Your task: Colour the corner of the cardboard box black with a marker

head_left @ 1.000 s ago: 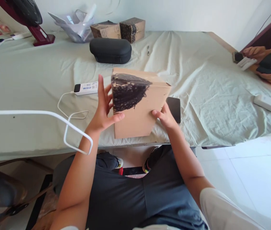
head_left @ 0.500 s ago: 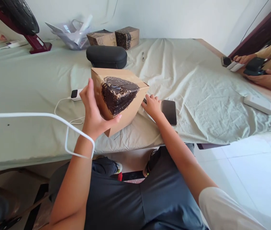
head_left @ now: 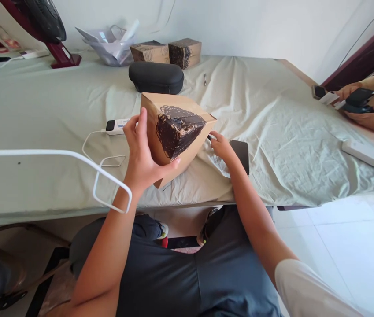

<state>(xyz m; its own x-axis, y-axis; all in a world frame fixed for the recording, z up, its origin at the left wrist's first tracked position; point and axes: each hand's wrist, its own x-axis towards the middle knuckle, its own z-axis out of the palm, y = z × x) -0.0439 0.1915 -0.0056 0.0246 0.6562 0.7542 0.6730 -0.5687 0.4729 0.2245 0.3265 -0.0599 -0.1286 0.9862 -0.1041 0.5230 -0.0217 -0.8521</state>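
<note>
A brown cardboard box (head_left: 176, 132) with a black scribbled patch on one face stands tilted on its corner at the near edge of the green-sheeted table (head_left: 41, 119). My left hand (head_left: 143, 152) grips its left side, thumb under the front face and fingers behind. My right hand (head_left: 221, 145) rests on the sheet at the box's right, fingers curled round something small and dark that I cannot make out. A black phone (head_left: 241, 154) lies face up just right of that hand.
A white power bank (head_left: 117, 125) with its cable lies left of the box; a black oval case (head_left: 156, 77) and two small cardboard boxes (head_left: 167, 52) sit behind. A fan base (head_left: 63, 59) stands far left. Another person's hands (head_left: 368, 110) hold a device at the right.
The box was turned from nearly flat to tilted on its corner. My right hand let go of the box and moved down to the sheet beside the phone.
</note>
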